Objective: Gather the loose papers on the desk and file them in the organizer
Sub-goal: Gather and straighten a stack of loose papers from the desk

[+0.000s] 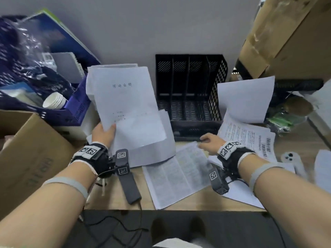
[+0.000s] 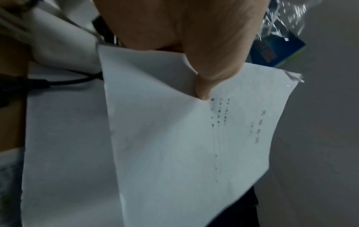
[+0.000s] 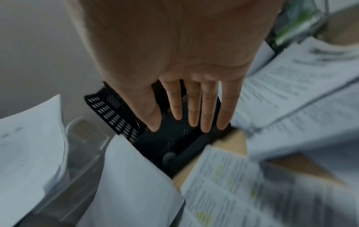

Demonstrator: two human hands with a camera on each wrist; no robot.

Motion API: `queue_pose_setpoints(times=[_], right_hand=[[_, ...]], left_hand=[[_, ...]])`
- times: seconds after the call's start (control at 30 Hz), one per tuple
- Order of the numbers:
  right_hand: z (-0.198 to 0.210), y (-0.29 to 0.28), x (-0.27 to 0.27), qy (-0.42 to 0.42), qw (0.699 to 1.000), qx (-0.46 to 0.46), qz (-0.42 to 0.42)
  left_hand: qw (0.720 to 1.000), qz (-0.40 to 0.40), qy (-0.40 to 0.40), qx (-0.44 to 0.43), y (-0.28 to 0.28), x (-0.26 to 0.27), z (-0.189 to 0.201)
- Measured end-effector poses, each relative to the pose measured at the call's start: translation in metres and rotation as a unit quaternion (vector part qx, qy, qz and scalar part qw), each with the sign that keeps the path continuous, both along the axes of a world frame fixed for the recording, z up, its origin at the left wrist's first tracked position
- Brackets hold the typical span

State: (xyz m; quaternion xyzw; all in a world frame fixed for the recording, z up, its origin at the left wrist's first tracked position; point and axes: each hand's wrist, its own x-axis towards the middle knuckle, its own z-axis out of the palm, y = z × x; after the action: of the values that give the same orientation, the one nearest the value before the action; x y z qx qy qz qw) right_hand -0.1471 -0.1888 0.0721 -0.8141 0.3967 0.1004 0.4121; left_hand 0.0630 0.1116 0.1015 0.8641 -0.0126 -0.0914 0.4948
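My left hand (image 1: 105,133) grips a stack of white papers (image 1: 125,108) by its lower left corner and holds it raised in front of the wall; the thumb (image 2: 204,89) lies on the top sheet (image 2: 184,145). The black mesh organizer (image 1: 189,86) stands at the back of the desk with its slots bare. My right hand (image 1: 208,142) hovers just before the organizer's base, fingers (image 3: 194,107) straight and spread, holding nothing. A printed sheet (image 1: 177,176) lies flat below it, and more loose papers (image 1: 250,136) lie to the right, one sheet (image 1: 245,99) curling upward.
A blue crate (image 1: 75,108) with paper cups and bags sits at the left, with a cardboard box (image 1: 32,158) in front of it. A large cardboard box (image 1: 286,38) leans at the upper right. A white controller (image 1: 292,158) lies at the right edge.
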Motion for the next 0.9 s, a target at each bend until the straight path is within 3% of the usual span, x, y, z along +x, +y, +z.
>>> queue_pose_setpoints(times=[0.17, 0.37, 0.67, 0.83, 0.9], right_hand=[[-0.046, 0.032, 0.047, 0.018, 0.993, 0.117, -0.004], [-0.067, 0.050, 0.107, -0.069, 0.993, 0.094, 0.002], [-0.039, 0.065, 0.112, -0.095, 0.989, 0.087, 0.067], [0.021, 0.026, 0.118, -0.225, 0.970, -0.046, 0.075], [0.049, 0.015, 0.107, -0.302, 0.948, -0.022, 0.095]], left_hand=[[0.999, 0.033, -0.008, 0.028, 0.040, 0.004, -0.009], [0.997, 0.059, 0.032, 0.032, 0.076, -0.004, -0.028], [0.994, 0.097, 0.059, 0.000, 0.104, -0.005, -0.037], [0.994, 0.084, 0.064, -0.031, 0.092, 0.005, -0.027], [0.994, 0.068, 0.076, -0.043, 0.083, 0.008, -0.031]])
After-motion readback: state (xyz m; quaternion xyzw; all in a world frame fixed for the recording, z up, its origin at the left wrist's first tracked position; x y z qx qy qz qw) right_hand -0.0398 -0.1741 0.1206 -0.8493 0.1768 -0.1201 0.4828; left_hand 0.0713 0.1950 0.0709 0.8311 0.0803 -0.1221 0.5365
